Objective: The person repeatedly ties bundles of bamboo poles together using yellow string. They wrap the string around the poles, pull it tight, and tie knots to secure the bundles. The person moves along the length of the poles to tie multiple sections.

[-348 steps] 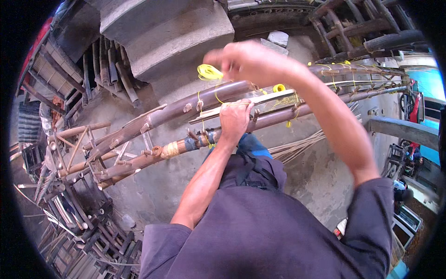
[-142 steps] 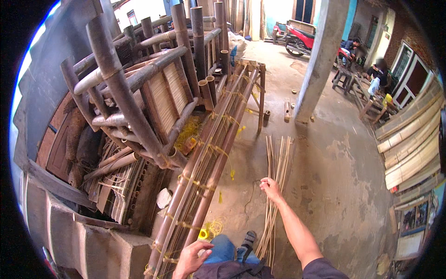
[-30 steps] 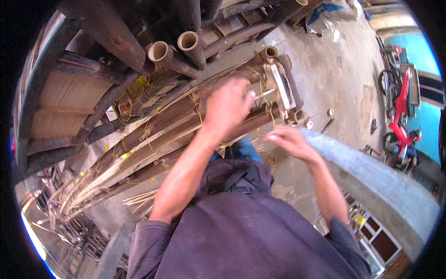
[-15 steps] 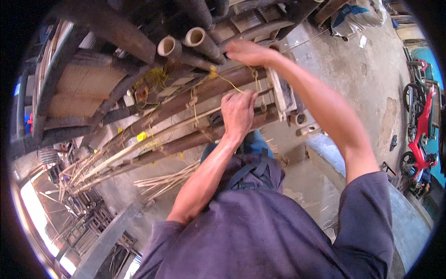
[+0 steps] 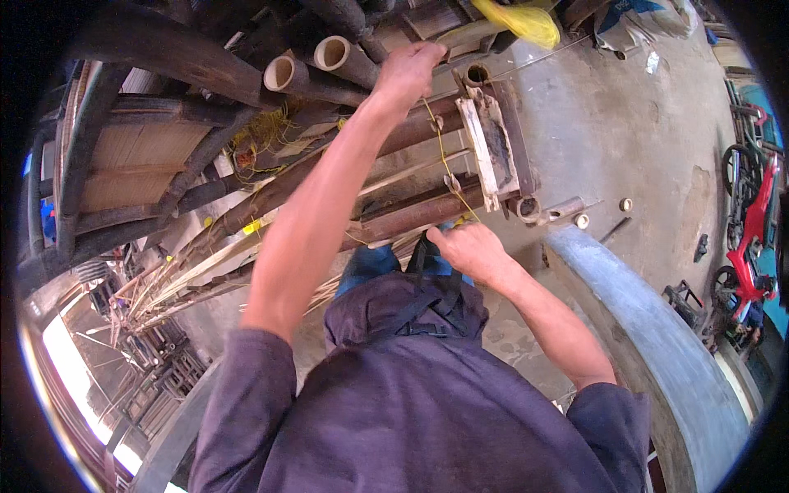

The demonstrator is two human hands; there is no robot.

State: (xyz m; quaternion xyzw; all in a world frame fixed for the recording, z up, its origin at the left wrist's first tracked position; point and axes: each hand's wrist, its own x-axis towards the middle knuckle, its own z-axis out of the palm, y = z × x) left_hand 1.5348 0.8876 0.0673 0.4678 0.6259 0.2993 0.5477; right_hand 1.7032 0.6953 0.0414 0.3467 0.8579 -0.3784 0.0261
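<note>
A frame of long brown bamboo poles (image 5: pixel 419 218) lies across in front of me, closed at its right end by a pale split wooden crosspiece (image 5: pixel 485 156). A thin yellow cord (image 5: pixel 442 152) runs over the poles between my hands, passing small brown pieces. At the far pole my left hand (image 5: pixel 408 76) is closed, and the cord comes out beneath it. My right hand (image 5: pixel 470 251) is closed in a pinch at the near pole, where the cord reaches the fingers. The fingertips of both hands are partly hidden.
Bamboo tubes with open ends (image 5: pixel 333 53) jut out at the far side. A yellow hank (image 5: pixel 534 25) hangs at the top. Right of me stand a grey slab (image 5: pixel 641 304) and a red motorcycle (image 5: pixel 752 230). Thin sticks (image 5: pixel 329 296) lie below the poles.
My left hand has moved from the middle of the frame to the far pole. My right hand has come from the far side to the near pole. The yellow hank has come into view.
</note>
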